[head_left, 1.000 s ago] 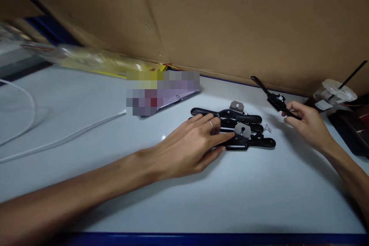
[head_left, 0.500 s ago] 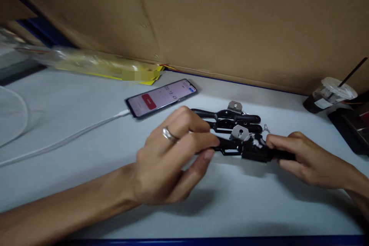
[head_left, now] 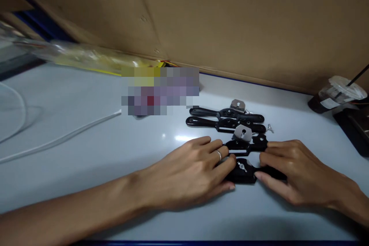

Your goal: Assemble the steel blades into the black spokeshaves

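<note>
A black spokeshave (head_left: pixel 243 178) with a small silver thumbscrew on its body lies nearest the table's front. My left hand (head_left: pixel 198 173) is closed over its left handle, which the hand hides. My right hand (head_left: pixel 294 173) grips its right handle, the thumb by the body and the index finger reaching toward the part behind. Just behind lies a spokeshave frame (head_left: pixel 238 148) with a silver blade (head_left: pixel 243 133) and a black cap piece (head_left: pixel 260 141) on it. Farther back rest two more black spokeshave frames (head_left: pixel 201 122), a second blade (head_left: pixel 238 105) and a loose wing screw (head_left: pixel 270 128).
A lidded plastic cup (head_left: pixel 331 96) with dark drink and a straw stands at the right, by a black object (head_left: pixel 350 130). A blurred-out phone (head_left: pixel 167 92) with a white cable (head_left: pixel 86 130) lies back left. Plastic-wrapped yellow material (head_left: pixel 95 59) lines the cardboard wall (head_left: pixel 230 19).
Both hands have come nearer the front edge, bringing the assembled spokeshave down in front of the frame behind it. My left hand has moved right and lower onto its handle.
</note>
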The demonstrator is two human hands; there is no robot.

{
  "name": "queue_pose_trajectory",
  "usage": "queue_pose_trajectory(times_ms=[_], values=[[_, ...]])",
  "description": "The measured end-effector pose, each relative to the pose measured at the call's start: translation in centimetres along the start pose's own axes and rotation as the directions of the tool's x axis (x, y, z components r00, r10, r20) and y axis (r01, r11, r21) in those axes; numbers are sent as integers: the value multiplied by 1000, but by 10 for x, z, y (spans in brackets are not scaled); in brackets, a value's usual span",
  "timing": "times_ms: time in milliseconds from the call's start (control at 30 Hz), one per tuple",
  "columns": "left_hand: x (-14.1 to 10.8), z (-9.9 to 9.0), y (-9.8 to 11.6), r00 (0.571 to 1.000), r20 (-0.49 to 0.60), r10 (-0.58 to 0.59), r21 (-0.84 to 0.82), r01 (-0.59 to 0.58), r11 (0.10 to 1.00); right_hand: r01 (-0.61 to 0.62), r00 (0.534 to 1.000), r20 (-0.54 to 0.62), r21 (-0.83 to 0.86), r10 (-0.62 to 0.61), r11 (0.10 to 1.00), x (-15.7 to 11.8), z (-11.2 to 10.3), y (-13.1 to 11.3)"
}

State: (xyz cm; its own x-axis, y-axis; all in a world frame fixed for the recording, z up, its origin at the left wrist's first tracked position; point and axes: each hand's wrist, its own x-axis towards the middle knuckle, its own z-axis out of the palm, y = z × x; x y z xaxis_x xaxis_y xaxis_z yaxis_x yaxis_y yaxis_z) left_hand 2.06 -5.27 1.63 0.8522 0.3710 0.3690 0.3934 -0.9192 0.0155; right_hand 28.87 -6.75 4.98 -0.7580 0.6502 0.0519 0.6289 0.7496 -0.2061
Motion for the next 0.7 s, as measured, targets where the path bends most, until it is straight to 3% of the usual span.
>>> queue_pose_trajectory(times_ms=[100,167,367,567,700], values=[[-1,3,1,1000,-6,-5,4,5,1000,69,965,-253,-16,-70,998,6,12,-4],[0,6,1,1000,-11,-3,9,3,1000,76,941,-332,8,-69,997,10,20,-9],[2,8,5,999,-48,-1,-27,0,1000,113,903,-407,-82,-137,990,10,27,-26],[0,7,6,1000,-15,-9,-97,8,995,123,926,-333,-178,-177,976,8,28,-33],[-1,8,5,1000,-15,-7,-120,5,993,164,914,-341,-188,-221,968,10,29,-30]])
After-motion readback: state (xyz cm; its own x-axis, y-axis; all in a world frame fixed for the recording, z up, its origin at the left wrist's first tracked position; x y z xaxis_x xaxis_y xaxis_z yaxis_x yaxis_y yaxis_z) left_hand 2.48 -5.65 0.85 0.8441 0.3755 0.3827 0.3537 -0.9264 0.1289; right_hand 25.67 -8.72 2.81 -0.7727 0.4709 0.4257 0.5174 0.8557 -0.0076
